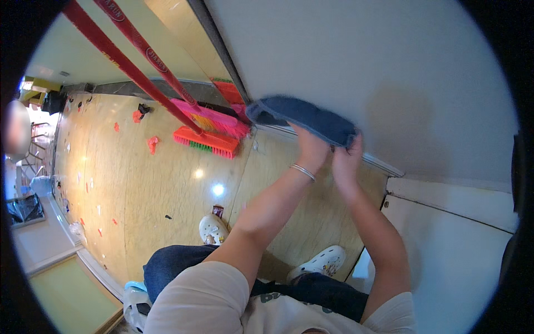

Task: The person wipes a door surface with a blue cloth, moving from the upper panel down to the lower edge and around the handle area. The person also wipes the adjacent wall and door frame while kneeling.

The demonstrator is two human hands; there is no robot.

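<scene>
Both my hands are on a blue-grey fabric piece (311,114), long and curved like a folded cloth, raised in front of the pale grey panel. My left hand (313,146), with a silver bangle on its wrist, reaches in under the middle of the cloth, and the fabric hides its fingers. At the cloth's right end my right hand (347,158) grips the edge between bent fingers. Whether the cloth touches the panel I cannot tell.
An orange-red scrubbing brush (208,141) and a pink-and-yellow broom (222,122), both with red handles, stand left of the cloth. Paper scraps litter the tan floor (150,183). White clogs (214,229) are on my feet. A white cabinet (450,239) is at right; a blurred person stands far left.
</scene>
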